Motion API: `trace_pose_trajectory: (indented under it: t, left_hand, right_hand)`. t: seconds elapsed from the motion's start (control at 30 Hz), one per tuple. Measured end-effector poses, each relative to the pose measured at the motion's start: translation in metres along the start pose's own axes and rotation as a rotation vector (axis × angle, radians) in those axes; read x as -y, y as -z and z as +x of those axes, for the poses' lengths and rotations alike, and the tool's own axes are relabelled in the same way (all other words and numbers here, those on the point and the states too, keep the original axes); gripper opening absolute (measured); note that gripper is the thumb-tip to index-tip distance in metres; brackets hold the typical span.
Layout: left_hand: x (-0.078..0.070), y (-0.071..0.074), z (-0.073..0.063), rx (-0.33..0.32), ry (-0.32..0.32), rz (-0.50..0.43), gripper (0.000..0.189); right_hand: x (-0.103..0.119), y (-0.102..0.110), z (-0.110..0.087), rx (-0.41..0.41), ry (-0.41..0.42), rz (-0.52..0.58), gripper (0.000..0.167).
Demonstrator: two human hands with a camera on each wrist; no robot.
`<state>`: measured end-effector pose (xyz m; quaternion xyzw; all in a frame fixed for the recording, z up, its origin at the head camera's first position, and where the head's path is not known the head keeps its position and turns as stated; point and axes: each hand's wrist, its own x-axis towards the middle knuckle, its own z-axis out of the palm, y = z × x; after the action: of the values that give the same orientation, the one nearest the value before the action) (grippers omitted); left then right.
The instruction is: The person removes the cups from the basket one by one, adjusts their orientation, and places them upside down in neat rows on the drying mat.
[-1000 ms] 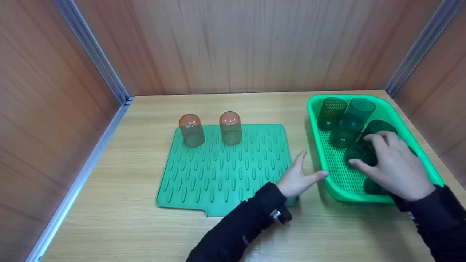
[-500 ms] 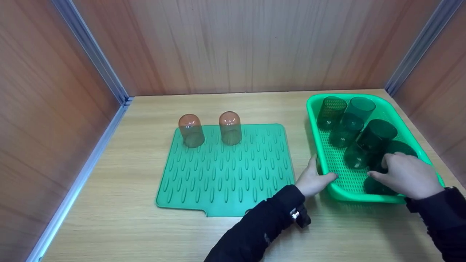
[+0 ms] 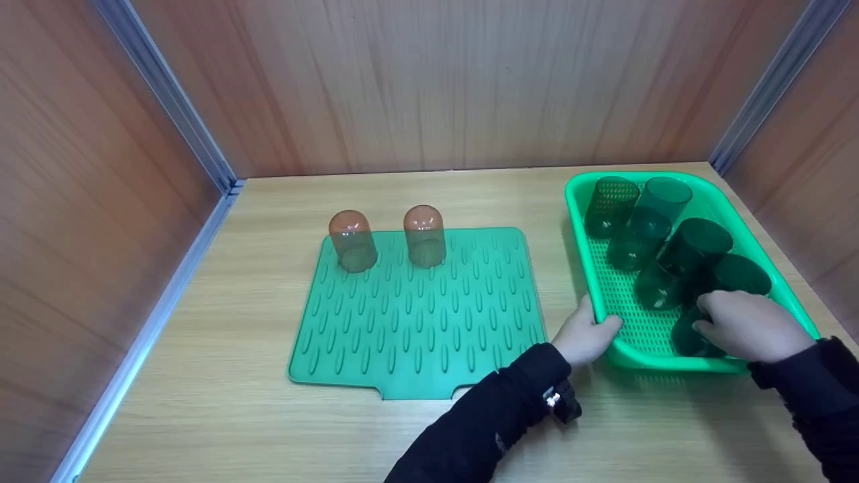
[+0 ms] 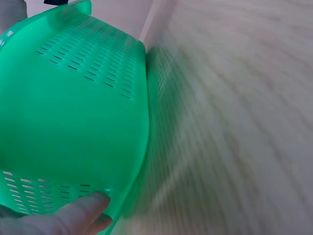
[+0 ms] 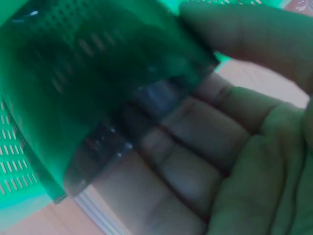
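My left hand (image 3: pixel 584 335) grips the near left side of a green plastic basket (image 3: pixel 580 228), thumb over the rim. In the left wrist view, its fingers (image 4: pixel 80 213) lie flat against the slotted outer wall. Inside the basket's near right corner, my right hand (image 3: pixel 755 325) holds a see-through tumbler (image 3: pixel 691 335). The right wrist view shows this dark-tinted tumbler (image 5: pixel 98 83) close up, thumb on one side of its open rim and curled fingers at the other. Several more tumblers (image 3: pixel 698 245) lie tilted in the basket, just beyond that hand.
A green ribbed mat (image 3: pixel 416 335) lies left of the basket. Two orange-tinted tumblers stand upside down along its back edge, one at left (image 3: pixel 354 241) and one nearer the middle (image 3: pixel 425 238). Wood-grain panels (image 3: pixel 436 87) wall in the table at the back and sides.
My left hand has moved right from beside the basket and taken hold of its rim. The right hand has come nearer from the middle tumblers and closed round one in the near corner.
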<state>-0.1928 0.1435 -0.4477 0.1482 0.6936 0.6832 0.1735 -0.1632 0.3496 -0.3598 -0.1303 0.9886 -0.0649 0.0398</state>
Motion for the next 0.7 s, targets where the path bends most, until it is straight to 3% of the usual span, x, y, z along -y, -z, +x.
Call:
trace_pose_trajectory:
  t: [0.17,0.4,0.53,0.7]
  left_hand:
    - [0.001,-0.002,-0.001,0.001,-0.018,0.001,0.051]
    - [0.002,-0.004,-0.002,-0.004,-0.021,-0.016,0.050]
    - [0.002,-0.004,-0.002,-0.026,-0.002,0.005,0.050]
    - [0.001,-0.005,-0.002,-0.031,0.000,0.013,0.051]
  right_hand:
    - [-0.001,0.001,-0.001,0.006,0.019,-0.001,0.025]
    - [0.000,0.008,-0.003,-0.019,0.020,0.011,0.029]
    - [0.004,0.014,-0.004,-0.040,0.021,0.056,0.032]
    - [0.012,0.021,-0.004,-0.086,0.030,0.123,0.022]
